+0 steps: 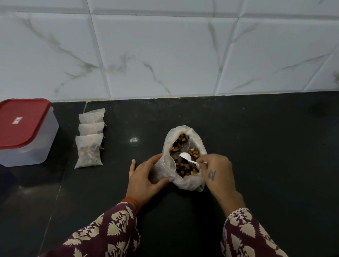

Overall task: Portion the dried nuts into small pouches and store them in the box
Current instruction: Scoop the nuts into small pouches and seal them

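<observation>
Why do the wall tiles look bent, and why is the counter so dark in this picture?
Head view: the wide-angle lens bows the wall tiles and tilts the counter edge. The black counter takes dim, soft light, with one small glare spot near the bag of nuts. The white spoon in the right hand looks overexposed. The left hand holding the small pouch is fairly sharp.

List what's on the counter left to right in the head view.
Red-lidded box → row of filled pouches → left hand holding an empty pouch → big bag of nuts → right hand with white spoon.
</observation>
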The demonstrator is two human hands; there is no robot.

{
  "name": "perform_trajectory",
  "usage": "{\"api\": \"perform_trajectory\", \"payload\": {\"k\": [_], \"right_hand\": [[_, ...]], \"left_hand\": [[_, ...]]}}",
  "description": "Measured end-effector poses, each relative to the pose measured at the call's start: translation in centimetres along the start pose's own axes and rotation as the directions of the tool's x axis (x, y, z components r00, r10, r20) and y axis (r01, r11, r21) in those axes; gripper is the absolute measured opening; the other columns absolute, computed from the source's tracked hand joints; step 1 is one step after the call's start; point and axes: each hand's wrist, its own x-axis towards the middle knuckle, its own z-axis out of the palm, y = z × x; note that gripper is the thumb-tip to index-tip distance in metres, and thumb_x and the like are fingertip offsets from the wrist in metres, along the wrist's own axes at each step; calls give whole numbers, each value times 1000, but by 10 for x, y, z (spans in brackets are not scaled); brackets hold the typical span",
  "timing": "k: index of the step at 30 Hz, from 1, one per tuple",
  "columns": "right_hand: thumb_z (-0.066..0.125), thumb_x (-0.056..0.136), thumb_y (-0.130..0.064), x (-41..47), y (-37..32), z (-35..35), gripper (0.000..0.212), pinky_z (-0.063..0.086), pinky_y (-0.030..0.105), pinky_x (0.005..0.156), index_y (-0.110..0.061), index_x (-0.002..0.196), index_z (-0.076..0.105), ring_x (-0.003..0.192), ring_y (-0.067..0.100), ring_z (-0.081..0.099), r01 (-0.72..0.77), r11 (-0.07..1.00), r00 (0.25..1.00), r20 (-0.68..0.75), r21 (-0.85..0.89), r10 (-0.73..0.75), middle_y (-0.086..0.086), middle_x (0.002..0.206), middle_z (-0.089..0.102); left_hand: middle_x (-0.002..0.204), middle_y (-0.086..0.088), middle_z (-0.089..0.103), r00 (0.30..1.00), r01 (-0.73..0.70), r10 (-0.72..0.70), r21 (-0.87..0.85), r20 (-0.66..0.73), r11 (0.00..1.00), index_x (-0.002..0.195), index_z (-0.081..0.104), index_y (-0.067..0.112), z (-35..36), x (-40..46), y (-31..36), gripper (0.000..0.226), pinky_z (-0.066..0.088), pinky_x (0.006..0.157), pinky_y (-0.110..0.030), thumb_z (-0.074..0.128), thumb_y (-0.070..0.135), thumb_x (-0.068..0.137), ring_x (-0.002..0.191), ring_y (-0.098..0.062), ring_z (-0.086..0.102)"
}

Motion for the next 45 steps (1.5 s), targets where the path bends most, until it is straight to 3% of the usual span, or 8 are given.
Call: {"api": "perform_trajectory", "payload": {"k": [4, 9, 13, 20, 23, 26, 31, 45], "right_hand": [[61, 89, -15, 0, -2, -3, 17, 49, 21, 78, -19, 100, 74, 91, 14, 63, 17, 999, 990, 143, -36, -12, 3, 100, 69], [59, 91, -13, -2, 1, -18, 18, 42, 16, 72, -16, 101, 74, 88, 12, 63, -8, 999, 1000, 14, -52, 9, 2, 96, 69], [57, 92, -14, -7, -2, -11, 19, 54, 26, 80, -17, 103, 72, 89, 15, 65, -20, 995, 994, 103, -93, 30, 4, 98, 70], [66, 87, -18, 0, -10, -13, 12, 50, 19, 75, -18, 92, 76, 85, 10, 65, -94, 995, 981, 167, -18, 96, -1, 91, 72], [70, 83, -17, 5, -8, -12, 8, 52, 21, 73, -18, 88, 76, 71, 6, 62, -187, 980, 957, 237, 74, 165, -3, 86, 72], [73, 79, -12, 10, -4, -13, 5, 52, 22, 62, -17, 79, 75, 56, 6, 58, -346, 909, 905, 338, 233, 258, -3, 80, 71], [74, 77, -4, 11, 7, -2, 4, 40, 19, 46, -8, 77, 74, 67, 18, 60, -588, 653, 806, 411, 476, 426, 10, 80, 72], [65, 84, -1, 4, 9, 8, 5, 32, 12, 36, -4, 82, 70, 49, 8, 55, -684, 317, 703, 480, 657, 524, 10, 66, 69]], "left_hand": [[124, 20, 57, 1000, -4, 4, -1, 2, 1000, 134, 43, 38, -1, 0, 0, 74, -6, 119, -39, 56, 74, 70, 119, 6, 46], [123, 19, 58, 1000, -17, 16, 12, 1, 1000, 134, 43, 39, -2, 0, 2, 74, -4, 119, -41, 56, 74, 70, 119, 5, 46], [126, 18, 56, 999, -32, 32, 33, 6, 999, 133, 42, 41, -3, -1, 4, 74, -3, 119, -42, 56, 74, 69, 120, 2, 46], [129, 18, 53, 999, -34, 32, 62, 27, 997, 132, 40, 45, -3, 0, 4, 72, -3, 119, -46, 57, 73, 68, 125, -1, 43], [130, 20, 51, 999, -31, 29, 58, 37, 998, 129, 36, 50, -3, 0, 6, 69, -4, 118, -46, 56, 73, 67, 126, -2, 42], [133, 16, 51, 998, -28, 23, 74, 61, 997, 128, 32, 52, -3, 0, 8, 69, -6, 118, -45, 55, 74, 67, 129, -4, 40], [135, 13, 50, 997, -14, 8, 73, 81, 997, 129, 31, 51, -4, 1, 10, 72, -7, 117, -45, 51, 77, 65, 130, -5, 39], [126, 25, 48, 996, 26, -27, 16, 87, 1000, 128, 38, 49, -7, 2, 11, 71, -9, 117, -41, 54, 76, 65, 122, 4, 39]]}}
